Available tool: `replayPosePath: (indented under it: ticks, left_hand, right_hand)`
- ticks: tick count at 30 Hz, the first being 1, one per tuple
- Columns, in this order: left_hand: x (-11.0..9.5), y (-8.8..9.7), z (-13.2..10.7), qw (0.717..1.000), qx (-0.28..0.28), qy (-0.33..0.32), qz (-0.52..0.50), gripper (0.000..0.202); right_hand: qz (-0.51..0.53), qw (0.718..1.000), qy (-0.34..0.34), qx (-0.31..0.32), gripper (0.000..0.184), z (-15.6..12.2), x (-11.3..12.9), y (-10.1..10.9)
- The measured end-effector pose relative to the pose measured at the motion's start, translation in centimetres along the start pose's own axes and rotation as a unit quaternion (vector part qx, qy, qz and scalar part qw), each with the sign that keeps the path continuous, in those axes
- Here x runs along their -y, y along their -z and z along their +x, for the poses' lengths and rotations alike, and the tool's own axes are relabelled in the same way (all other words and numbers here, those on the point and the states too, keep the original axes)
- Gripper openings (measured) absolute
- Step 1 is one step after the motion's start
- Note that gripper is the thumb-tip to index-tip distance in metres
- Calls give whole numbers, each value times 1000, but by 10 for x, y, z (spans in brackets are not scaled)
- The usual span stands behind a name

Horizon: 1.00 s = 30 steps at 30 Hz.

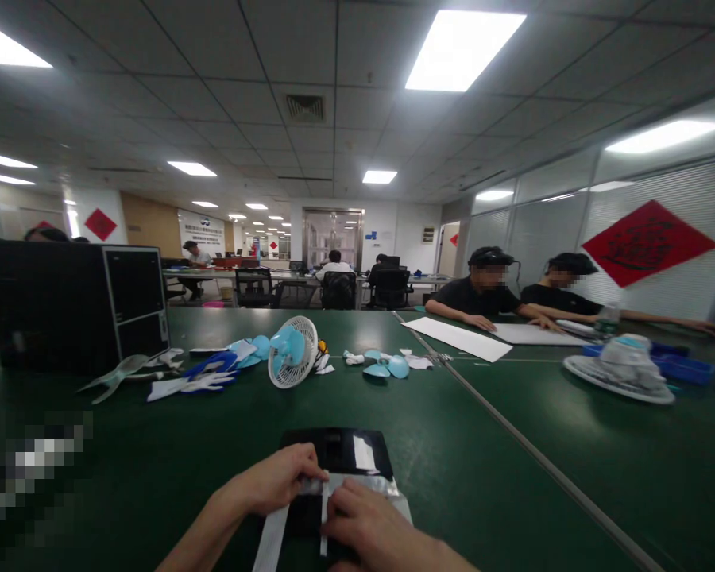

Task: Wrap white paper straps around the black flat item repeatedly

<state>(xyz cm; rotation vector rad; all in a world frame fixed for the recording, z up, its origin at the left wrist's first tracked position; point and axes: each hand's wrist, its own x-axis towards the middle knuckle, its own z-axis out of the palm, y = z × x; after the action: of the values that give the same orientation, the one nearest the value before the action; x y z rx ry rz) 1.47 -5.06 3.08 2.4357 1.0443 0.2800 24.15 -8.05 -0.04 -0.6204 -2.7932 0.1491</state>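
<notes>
Low in the head view, both my hands meet over a flat black packet (pixel 339 449) lying on the green table (pixel 453 445). My left hand (pixel 277 479) is closed in a pinch on a crinkled clear plastic wrapper (pixel 357 483) at the packet's near edge. My right hand (pixel 372 531) is curled with its fingers on the same wrapper, beside a white strip (pixel 272 540) that runs toward me. A white label (pixel 365 454) shows on the packet.
A small blue-and-white desk fan (pixel 291 352) stands mid-table among gloves (pixel 191 380) and blue plastic parts (pixel 387 365). A black computer case (pixel 71 306) is at left. Two people sit at right with white sheets (pixel 458 338); a white plate (pixel 616 377) and blue tray (pixel 679 367) lie there.
</notes>
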Motion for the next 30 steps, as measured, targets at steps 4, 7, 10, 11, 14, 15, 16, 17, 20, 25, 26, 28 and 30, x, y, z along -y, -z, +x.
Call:
replayPosePath:
  ticks: [4,7,10,11,14,15,16,17,20,25,26,28,30]
  left_hand:
    - [2,-1,1,1000,-1,-7,6,45]
    - [1,-1,1,1000,-1,-6,11,44]
    - [0,-1,0,1000,-3,-3,7,43]
    - [0,-1,0,1000,-3,-2,4,43]
    - [1,-1,0,1000,0,0,2,42]
    - [1,-1,0,1000,-1,2,2,42]
    - [2,-1,0,1000,-2,4,3,42]
    - [2,-2,1,1000,-2,4,2,42]
    - [2,-2,1,1000,-4,3,-3,42]
    - [2,-3,1,1000,-11,-4,-1,42]
    - [3,-3,1,1000,-12,-5,0,41]
    - [3,-3,2,1000,-10,-7,2,41]
    - [4,-3,2,1000,-7,-7,3,41]
  right_hand:
    - [-55,998,-8,-6,29,6,-2,-11]
    - [-80,996,-11,-34,17,7,-2,-16]
    - [-97,992,-11,-80,12,8,-1,-19]
    - [-99,990,-9,-96,14,8,0,-20]
    - [-94,989,10,-116,14,8,0,-24]
    - [-90,990,17,-110,11,7,-1,-25]
    - [-86,991,20,-99,10,6,-2,-27]
    - [-83,993,19,-85,15,6,-3,-28]
    - [-80,996,3,-44,37,5,-8,-30]
    - [-114,992,-5,-44,21,8,-12,-39]
    - [-125,991,-4,-57,15,9,-12,-40]
    - [-140,986,7,-90,7,10,-11,-41]
    - [-145,981,22,-126,12,11,-9,-39]
